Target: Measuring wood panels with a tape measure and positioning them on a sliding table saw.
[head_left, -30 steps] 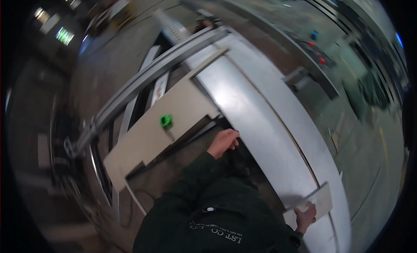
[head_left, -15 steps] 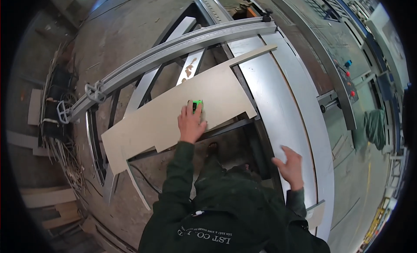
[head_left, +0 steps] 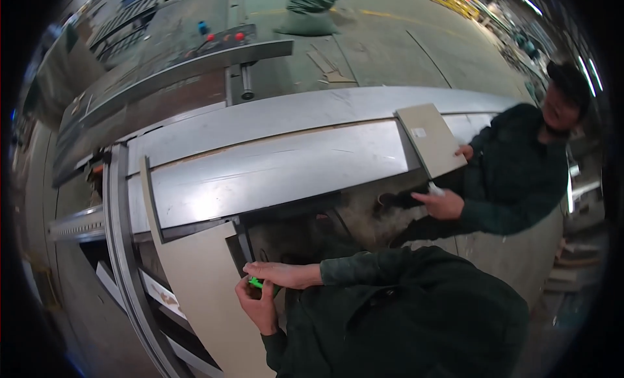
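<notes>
Both my hands meet over the near edge of a pale notched board (head_left: 198, 274). My left hand (head_left: 260, 310), lower of the two, has its fingers curled round a small bright-green tape measure (head_left: 255, 282). Across its top, my right hand (head_left: 286, 275) comes in from the right with its fingers closed against the same tape measure. My fingers hide most of the tape measure. The board lies on the saw's support frame, its narrow strip (head_left: 151, 199) reaching onto the metal sliding table (head_left: 286, 173).
A co-worker (head_left: 513, 163) stands at the right, one hand on a smaller labelled board (head_left: 432, 141) on the table. Their other hand holds something white. A long metal fence (head_left: 123, 248) runs down the left. Red buttons (head_left: 240, 36) and a green sack (head_left: 309, 17) are beyond.
My view has swung to the right, bringing the co-worker into sight. My left hand has lifted the tape measure off the board's middle, and my right hand has come over to it.
</notes>
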Tool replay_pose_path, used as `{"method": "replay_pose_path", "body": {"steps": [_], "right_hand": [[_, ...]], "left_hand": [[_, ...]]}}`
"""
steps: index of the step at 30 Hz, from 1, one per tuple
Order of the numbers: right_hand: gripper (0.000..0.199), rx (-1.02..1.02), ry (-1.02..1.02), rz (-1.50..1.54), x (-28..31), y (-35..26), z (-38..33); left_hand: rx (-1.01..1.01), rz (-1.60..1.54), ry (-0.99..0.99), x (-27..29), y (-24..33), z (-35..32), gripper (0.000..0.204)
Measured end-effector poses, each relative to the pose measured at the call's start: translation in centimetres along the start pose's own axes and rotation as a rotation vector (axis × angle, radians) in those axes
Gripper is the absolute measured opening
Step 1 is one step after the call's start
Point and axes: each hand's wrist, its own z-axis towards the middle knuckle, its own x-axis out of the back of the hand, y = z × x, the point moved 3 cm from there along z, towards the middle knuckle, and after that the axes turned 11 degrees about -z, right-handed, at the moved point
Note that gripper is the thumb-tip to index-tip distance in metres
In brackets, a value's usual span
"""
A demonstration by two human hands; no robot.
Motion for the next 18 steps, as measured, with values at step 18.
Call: {"method": "replay_pose_path", "body": {"steps": [18], "right_hand": [[0.057, 0.025, 0.138, -1.230, 6.7, -0.2, -6.9]], "left_hand": [[0.475, -0.481, -0.324, 3.1, -1.8, 1.0, 0.016]]}}
